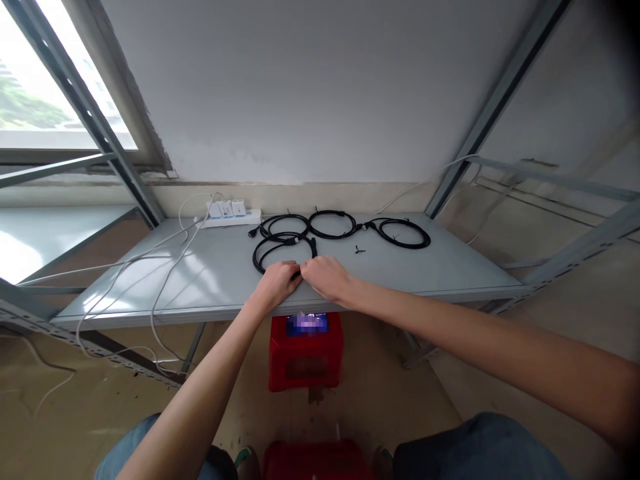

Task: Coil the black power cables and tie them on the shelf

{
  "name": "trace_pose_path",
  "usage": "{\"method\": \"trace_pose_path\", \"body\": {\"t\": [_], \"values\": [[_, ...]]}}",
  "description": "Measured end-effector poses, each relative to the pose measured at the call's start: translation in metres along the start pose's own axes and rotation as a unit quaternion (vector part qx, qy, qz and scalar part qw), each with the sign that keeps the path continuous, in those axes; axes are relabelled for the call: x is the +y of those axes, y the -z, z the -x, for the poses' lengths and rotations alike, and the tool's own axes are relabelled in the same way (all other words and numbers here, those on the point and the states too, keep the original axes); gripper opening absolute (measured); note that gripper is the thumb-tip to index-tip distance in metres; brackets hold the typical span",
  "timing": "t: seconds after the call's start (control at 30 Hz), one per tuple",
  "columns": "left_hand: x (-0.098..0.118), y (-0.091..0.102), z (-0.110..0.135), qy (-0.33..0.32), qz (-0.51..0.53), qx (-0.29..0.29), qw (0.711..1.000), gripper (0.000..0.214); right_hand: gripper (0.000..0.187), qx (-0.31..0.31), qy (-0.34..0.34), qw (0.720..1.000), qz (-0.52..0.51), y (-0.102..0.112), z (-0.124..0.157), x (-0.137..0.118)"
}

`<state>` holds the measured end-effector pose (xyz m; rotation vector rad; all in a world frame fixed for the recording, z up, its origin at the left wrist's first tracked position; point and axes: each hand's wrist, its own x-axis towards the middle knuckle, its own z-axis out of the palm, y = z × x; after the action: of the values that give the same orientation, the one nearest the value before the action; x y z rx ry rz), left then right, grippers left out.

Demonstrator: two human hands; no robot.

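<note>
A coil of black cable (255, 257) lies near the shelf's front edge, a plug end showing on its far side. My left hand (278, 283) is closed at the coil's near side, thumb and fingers pinched on the cable. Against it, my right hand (326, 276) is curled shut at the same spot, knuckles up. The hands hide the part of the cable between them. Behind are three more black coils: one at the back left (286, 216), one at the back middle (333, 213), and one to the right (428, 239). A short black twist tie (359, 250) lies loose right of my hands.
A white power strip (230, 220) with several white chargers (226, 209) stands at the shelf's back left. White cords (173, 275) run over the left side and hang down. Metal posts (487, 113) frame the grey shelf (400, 277). Below, a red stool (306, 360) bears a lit phone (307, 325).
</note>
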<state>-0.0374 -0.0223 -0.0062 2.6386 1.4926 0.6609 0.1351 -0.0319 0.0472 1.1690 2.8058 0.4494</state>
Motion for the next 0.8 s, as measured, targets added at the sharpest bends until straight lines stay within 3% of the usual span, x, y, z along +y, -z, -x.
{"method": "trace_pose_path", "body": {"t": [0.23, 0.4, 0.53, 0.63, 0.8], "values": [[0.002, 0.001, 0.0, 0.007, -0.014, -0.008, 1.0, 0.024, 0.024, 0.03, -0.12, 0.985, -0.117, -0.007, 0.005, 0.0], [0.001, 0.001, 0.0, 0.0, -0.016, -0.006, 1.0, 0.024, 0.026, 0.066, -0.248, 0.935, -0.245, -0.018, 0.001, -0.007], [-0.001, -0.001, 0.0, -0.002, -0.017, -0.005, 1.0, 0.024, 0.023, 0.06, -0.302, 0.898, -0.314, -0.022, -0.002, -0.011], [0.0, 0.0, 0.0, 0.005, -0.02, -0.007, 1.0, 0.023, 0.021, 0.055, -0.286, 0.911, -0.291, -0.019, 0.0, -0.007], [0.0, -0.001, 0.0, 0.01, -0.016, -0.007, 1.0, 0.026, 0.024, 0.03, -0.136, 0.975, -0.173, -0.01, 0.007, 0.008]]}}
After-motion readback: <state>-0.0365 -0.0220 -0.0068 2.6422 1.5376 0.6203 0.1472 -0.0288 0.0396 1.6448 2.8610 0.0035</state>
